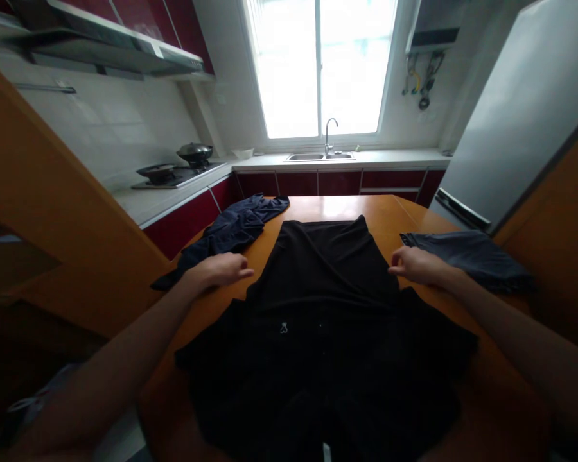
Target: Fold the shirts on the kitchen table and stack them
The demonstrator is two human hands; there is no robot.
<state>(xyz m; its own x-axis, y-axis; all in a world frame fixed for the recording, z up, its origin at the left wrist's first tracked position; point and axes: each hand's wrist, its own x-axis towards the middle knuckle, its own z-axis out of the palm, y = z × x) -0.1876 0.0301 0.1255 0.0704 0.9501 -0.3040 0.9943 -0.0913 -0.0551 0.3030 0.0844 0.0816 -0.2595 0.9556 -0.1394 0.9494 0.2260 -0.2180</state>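
Observation:
A black short-sleeved shirt [318, 308] lies spread on the wooden table, its straight hem at the far side and its sleeves out to both sides. It carries a small white emblem on the chest, and a white tag shows at the near end. My left hand [226, 268] is just left of the shirt's body, apart from it, with loosely curled fingers and the thumb held off, nothing between them. At the opposite edge, my right hand [411, 264] has bent fingers and a separate thumb close to the cloth; whether it touches the cloth is unclear.
Dark blue clothing [231, 228] lies rumpled on the table's [337, 206] left side. Folded jeans [467, 253] rest on the right. Beyond stand a counter with a sink [308, 156], a stove [180, 174] with two pans, and a fridge [515, 109] at right.

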